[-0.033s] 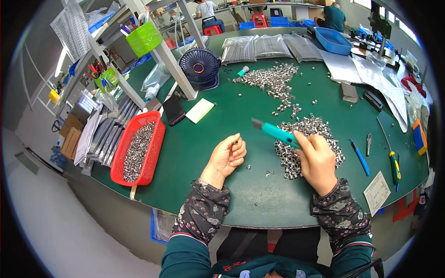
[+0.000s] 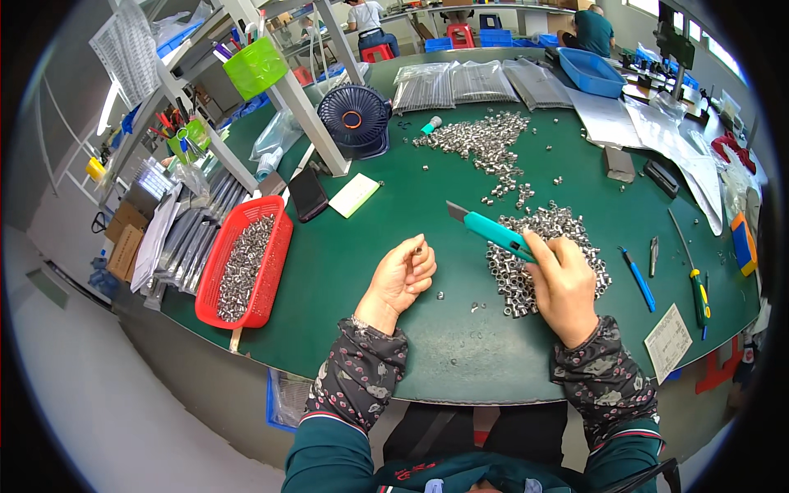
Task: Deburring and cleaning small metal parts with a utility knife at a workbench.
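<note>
My right hand (image 2: 565, 287) grips a teal utility knife (image 2: 497, 234) by its handle, its grey blade out and pointing toward the far left. Thumb and fingertips of my left hand (image 2: 396, 281) are pinched around a small metal sleeve (image 2: 418, 251), mostly hidden by the fingers. The blade is apart from the left hand, beyond it and a little to the right. Beneath and beyond my right hand lies a pile of short metal sleeves (image 2: 515, 287). A single loose sleeve (image 2: 440, 295) rests between the hands on the green table (image 2: 460, 353).
Left stands a red basket (image 2: 283, 246) of metal pieces, near a phone (image 2: 308, 195), yellow-green notepad (image 2: 354, 195) and fan (image 2: 355, 119). Farther off lies another metal pile (image 2: 485, 144). To the right are a blue pen-like tool (image 2: 637, 279), a screwdriver (image 2: 698, 287) and a paper card (image 2: 668, 342).
The knife has tilted slightly, its blade end rising a little farther from me. Both hands stay in nearly the same place.
</note>
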Demonstrator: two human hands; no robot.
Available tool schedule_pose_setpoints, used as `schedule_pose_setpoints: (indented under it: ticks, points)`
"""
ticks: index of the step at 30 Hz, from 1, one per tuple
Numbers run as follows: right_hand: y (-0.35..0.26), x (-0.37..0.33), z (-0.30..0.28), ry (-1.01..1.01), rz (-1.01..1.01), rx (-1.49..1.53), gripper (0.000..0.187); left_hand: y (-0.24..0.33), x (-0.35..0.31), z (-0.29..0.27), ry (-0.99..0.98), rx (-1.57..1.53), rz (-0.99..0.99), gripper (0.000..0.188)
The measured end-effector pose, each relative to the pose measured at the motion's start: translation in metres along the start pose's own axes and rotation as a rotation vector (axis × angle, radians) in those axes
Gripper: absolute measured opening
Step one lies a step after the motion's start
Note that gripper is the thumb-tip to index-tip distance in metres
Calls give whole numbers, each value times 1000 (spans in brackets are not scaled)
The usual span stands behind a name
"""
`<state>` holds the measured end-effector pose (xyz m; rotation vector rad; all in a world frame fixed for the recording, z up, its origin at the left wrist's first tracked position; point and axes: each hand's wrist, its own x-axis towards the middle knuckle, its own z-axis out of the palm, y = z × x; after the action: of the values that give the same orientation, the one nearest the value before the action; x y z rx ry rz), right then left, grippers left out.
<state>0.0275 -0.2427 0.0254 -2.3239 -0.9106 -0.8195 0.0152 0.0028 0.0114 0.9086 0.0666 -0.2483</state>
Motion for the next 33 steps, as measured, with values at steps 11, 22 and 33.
schedule_pose_setpoints:
  ticks: [11,22,33]
  points:
    - [-2,-6,4,-163,42,17,34,-4,1,-5,-6,2,147,16]
    - [6,-5,3,-83,284,335,27,-6,3,-8,6,-2,191,13]
    - [4,-2,-2,-237,352,447,27,-8,4,-7,32,17,215,16]
